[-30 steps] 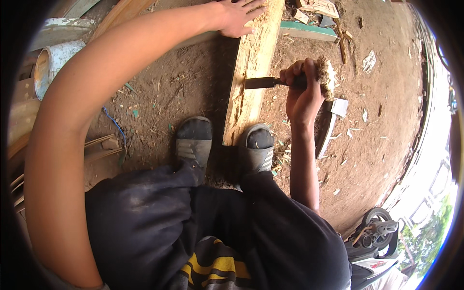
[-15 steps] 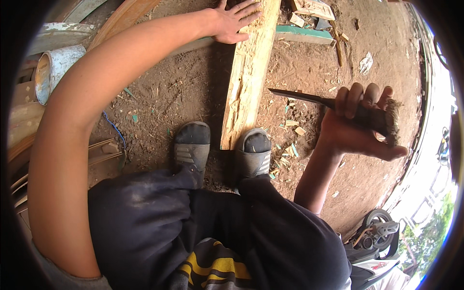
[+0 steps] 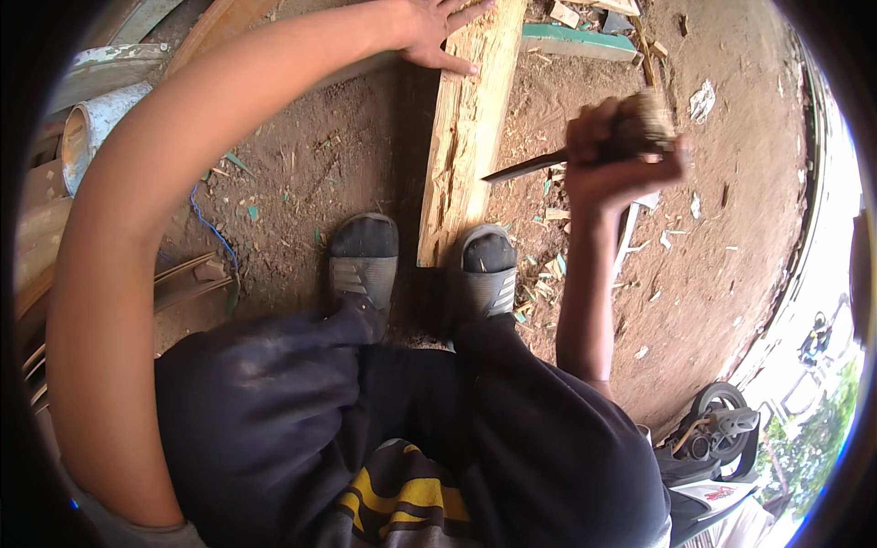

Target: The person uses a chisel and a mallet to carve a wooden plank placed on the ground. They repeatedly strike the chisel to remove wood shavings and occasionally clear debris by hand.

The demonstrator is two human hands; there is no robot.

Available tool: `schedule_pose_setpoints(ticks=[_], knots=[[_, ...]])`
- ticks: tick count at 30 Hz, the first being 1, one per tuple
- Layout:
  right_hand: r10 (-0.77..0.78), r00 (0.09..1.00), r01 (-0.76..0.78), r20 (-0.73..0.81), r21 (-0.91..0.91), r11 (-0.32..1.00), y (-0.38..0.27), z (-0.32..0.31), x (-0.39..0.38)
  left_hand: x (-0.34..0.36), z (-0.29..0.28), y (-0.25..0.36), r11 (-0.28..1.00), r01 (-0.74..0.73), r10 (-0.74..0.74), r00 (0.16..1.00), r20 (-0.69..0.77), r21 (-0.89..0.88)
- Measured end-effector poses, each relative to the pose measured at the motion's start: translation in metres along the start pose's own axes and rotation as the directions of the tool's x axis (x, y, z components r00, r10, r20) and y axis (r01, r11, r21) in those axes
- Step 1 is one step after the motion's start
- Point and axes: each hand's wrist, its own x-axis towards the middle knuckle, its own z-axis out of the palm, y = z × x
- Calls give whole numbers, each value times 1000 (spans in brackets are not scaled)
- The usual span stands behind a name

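A long, rough, pale wooden beam (image 3: 463, 137) lies on the dirt, its near end between my sandalled feet. My left hand (image 3: 438, 35) rests on the beam's upper part with fingers spread and thumb across the top face; some fingertips are cut off by the frame. Fingers wrapped, my right hand (image 3: 607, 155) grips a chisel (image 3: 530, 168) with a dark, narrow blade and a thick handle, frayed at its end. The blade points left, its tip appearing at the beam's right edge; whether it touches is unclear. Motion blurs this hand.
A green-painted strip of wood (image 3: 580, 42) lies across the far ground among chips. At left, a rusty white bucket (image 3: 105, 123) stands by stacked boards. Blue cord (image 3: 215, 233) trails on the dirt. A wheeled machine (image 3: 717, 425) is at lower right.
My right hand has swung left with the chisel, bringing the blade tip to the beam's edge. My left hand stays on the beam, while the view has shifted slightly.
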Motion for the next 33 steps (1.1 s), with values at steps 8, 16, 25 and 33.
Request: schedule_pose_setpoints(ticks=[8,16,25,33], knots=[[165,979,-174,-121,-72,982,32,16,9,0,4,-2,999,-8,6,1000,-23,-47],[-8,997,13,-80,61,998,20,3,18,-2,5,-4,999,-9,7,999,-35,-52],[90,994,-99,-56,-177,979,64,1,11,-2,2,-3,999,15,-16,1000,-15,-47],[294,950,-239,100,-369,898,52,18,6,-2,5,-5,1000,9,-10,1000,-30,-30]])
